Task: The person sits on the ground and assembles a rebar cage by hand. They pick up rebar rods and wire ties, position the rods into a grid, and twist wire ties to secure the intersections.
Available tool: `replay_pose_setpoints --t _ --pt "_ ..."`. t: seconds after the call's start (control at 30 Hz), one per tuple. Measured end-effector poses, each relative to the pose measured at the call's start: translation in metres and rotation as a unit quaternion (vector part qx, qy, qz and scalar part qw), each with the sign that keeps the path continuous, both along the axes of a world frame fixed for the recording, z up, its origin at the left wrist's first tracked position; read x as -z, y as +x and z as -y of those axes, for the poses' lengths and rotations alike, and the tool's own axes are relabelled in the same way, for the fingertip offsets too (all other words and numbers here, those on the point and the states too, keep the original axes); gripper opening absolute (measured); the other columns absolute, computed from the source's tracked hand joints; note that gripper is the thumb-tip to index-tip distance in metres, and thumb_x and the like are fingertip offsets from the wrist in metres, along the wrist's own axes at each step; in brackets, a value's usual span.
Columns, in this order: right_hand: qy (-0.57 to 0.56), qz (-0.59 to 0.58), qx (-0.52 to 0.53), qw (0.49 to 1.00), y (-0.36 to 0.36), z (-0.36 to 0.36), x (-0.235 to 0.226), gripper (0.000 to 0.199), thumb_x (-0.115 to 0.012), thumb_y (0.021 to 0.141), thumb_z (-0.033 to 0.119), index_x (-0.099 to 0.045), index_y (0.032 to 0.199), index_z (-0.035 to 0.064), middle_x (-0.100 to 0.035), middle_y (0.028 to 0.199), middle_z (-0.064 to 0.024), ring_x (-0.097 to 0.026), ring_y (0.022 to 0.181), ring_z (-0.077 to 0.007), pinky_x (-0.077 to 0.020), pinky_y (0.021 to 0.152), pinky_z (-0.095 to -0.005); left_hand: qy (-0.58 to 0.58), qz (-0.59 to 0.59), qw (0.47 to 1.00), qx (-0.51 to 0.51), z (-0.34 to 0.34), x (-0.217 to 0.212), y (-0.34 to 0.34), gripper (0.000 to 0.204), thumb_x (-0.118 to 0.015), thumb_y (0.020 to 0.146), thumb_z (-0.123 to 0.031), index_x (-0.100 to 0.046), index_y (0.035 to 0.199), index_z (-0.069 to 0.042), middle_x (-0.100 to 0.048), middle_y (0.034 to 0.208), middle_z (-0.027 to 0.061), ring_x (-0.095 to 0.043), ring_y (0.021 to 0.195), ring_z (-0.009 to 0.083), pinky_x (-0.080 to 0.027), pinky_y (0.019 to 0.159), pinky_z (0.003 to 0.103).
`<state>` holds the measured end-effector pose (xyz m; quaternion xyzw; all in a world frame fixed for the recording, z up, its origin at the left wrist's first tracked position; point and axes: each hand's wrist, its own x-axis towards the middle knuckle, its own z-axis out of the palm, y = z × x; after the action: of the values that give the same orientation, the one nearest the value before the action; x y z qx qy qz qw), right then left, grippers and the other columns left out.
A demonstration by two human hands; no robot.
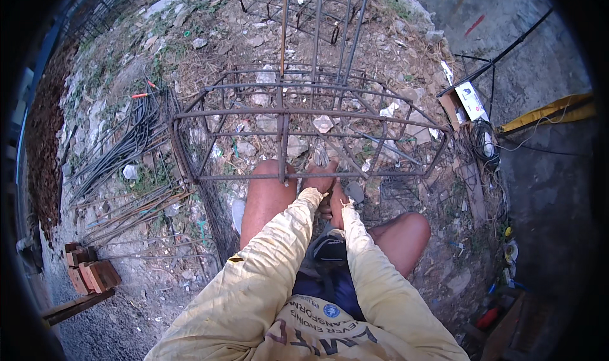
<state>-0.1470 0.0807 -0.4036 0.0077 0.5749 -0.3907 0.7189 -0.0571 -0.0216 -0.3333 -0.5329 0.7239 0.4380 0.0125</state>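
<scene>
In front of my knees stands a rebar cage of rusty bars bent into frames, with long upright bars rising behind it. My left hand is closed just behind the cage's nearest bar. A small bundle of thin grey tie wire sticks out past its fingers. My right hand is pressed close beside the left, its fingers curled. What it grips is hidden between the two hands. Both forearms are in long pale yellow sleeves.
Loose thin rods lie in piles at left, above stacked red bricks. On the right are an open cardboard box, a coil of dark cable and a yellow strip. Another bar cage lies at the far side on rubble.
</scene>
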Motion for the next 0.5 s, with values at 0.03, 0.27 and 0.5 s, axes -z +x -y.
replay_pose_setpoints --t 0.03,0.27,0.5 --pt "-0.005 0.047 0.025 0.999 -0.008 -0.001 -0.051 0.053 -0.036 0.093 0.063 -0.049 0.094 0.0118 -0.043 0.057 -0.0009 -0.039 0.041 -0.0183 -0.0314 0.04 -0.0304 0.014 -0.027 0.999 -0.014 -0.004 0.0 -0.013 0.061 -0.042 0.087 -0.066 -0.048 0.135 -0.03 -0.045 0.123 0.0422 -0.043 0.121 0.0533 -0.035 0.105 0.048" --pt "-0.074 0.112 0.068 0.989 -0.043 -0.013 -0.064 0.046 -0.046 0.091 0.061 -0.05 0.086 0.0156 -0.044 0.062 0.0024 -0.043 0.045 -0.0145 -0.037 0.044 -0.0285 0.011 -0.064 0.994 -0.09 0.001 0.074 -0.072 0.058 -0.041 0.087 -0.066 -0.045 0.137 -0.037 -0.044 0.125 0.0415 -0.043 0.122 0.0515 -0.035 0.105 0.047" --pt "-0.074 -0.051 0.052 0.995 -0.038 0.003 -0.062 0.045 -0.051 0.09 0.058 -0.052 0.093 0.0137 -0.05 0.067 0.0008 -0.05 0.05 -0.0158 -0.0431 0.048 -0.0297 -0.092 -0.058 0.992 0.068 0.007 0.079 -0.058 0.043 -0.041 0.092 -0.053 -0.05 0.131 -0.038 -0.054 0.112 0.0371 -0.053 0.11 0.0505 -0.042 0.096 0.049"
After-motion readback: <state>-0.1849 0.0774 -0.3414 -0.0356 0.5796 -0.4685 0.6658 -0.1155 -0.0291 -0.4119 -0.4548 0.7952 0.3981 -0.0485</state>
